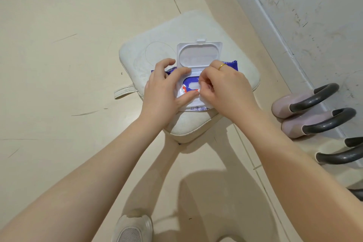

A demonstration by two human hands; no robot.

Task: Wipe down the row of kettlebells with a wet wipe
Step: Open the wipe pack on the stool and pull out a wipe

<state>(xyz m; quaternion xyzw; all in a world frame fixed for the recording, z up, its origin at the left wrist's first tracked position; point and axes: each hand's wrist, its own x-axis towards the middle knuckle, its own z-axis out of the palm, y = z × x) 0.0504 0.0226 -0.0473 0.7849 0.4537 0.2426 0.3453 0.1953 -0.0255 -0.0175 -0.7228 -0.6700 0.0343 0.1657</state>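
A blue and white wet wipe pack (231,65) lies on a cream stool cushion (157,45), its white flip lid (199,53) standing open. My left hand (165,88) presses down on the pack's left side, thumb by the opening. My right hand (222,84) pinches at the white seal over the opening with its fingertips. Pale pink kettlebells with dark grey handles stand in a row along the wall at the right: one (284,104), a second (294,125), and the handle of a third (341,155).
The stool cushion has a strap loop (123,91) on its left. A grey-white wall (314,15) runs along the right side. My shoe (133,228) shows at the bottom, on the beige tiled floor (59,65).
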